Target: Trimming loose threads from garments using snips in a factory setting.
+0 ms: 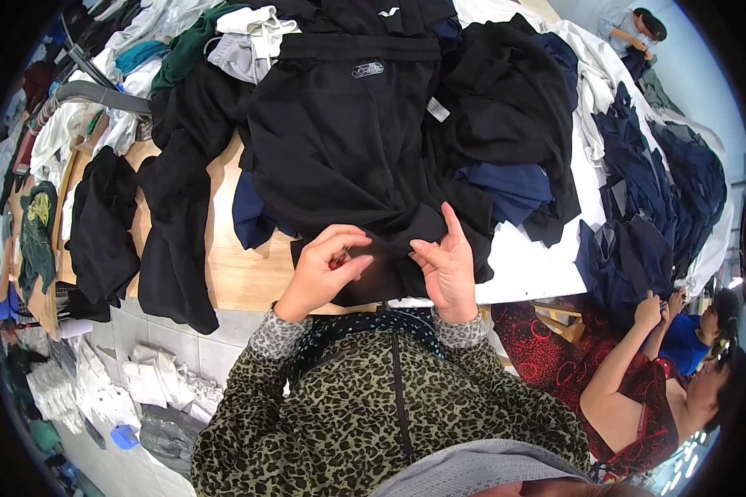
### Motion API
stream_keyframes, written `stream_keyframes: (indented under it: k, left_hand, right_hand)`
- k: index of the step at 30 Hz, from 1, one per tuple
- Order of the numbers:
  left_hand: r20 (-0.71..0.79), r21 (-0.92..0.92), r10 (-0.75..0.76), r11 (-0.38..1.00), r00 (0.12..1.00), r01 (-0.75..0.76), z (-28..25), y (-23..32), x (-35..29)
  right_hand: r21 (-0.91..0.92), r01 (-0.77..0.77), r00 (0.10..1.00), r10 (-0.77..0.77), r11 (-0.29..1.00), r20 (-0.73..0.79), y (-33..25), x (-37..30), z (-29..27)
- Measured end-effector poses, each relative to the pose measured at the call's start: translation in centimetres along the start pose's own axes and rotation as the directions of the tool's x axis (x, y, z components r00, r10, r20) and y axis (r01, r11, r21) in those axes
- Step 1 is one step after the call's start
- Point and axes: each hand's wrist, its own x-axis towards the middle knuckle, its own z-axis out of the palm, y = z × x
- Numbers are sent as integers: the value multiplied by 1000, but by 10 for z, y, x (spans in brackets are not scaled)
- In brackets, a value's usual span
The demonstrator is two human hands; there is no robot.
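A black garment (331, 124) with a wide waistband lies spread in front of me, its near end bunched below my hands. My left hand (327, 269) hovers over that near end, fingers curled toward the thumb. Something small and dark red shows inside its grip, too hidden to name. Close by on the right, my right hand (448, 269) is turned thumb side up. Its index finger points away from me, while the thumb lies against the other, bent fingers. Whatever may be pinched there is too small to see. The two hands are apart.
Dark garments (506, 99) are heaped on the right, with a navy piece (510, 190) under them. Black cloth (178, 224) hangs over the left edge of the wooden table (232, 269). A co-worker (638, 398) handles navy garments (630, 248) at right. White bundles (162, 373) lie lower left.
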Motion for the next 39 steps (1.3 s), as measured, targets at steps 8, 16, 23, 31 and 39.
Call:
stream_keyframes:
  k: [8, 16, 23, 31, 39]
  left_hand:
    - [27, -203, -230, 952, 973, 230, 30, 2, 20]
    - [130, -415, -453, 783, 882, 464, 30, 9, 21]
    - [147, -469, -452, 751, 880, 465, 28, 0, 19]
    - [126, -465, -448, 761, 885, 451, 28, -8, 16]
    - [-57, -344, -300, 901, 952, 263, 32, -3, 13]
  right_hand:
    - [-44, 40, 999, -41, 998, -21, -1, -4, 11]
    - [-38, 22, 1000, -22, 999, 8, 2, -4, 4]
    - [-29, 22, 1000, -23, 999, -14, -1, -4, 12]
    - [-68, 72, 997, -72, 995, 9, 6, -2, 4]
    - [-117, 122, 993, -119, 986, 26, 7, -3, 7]
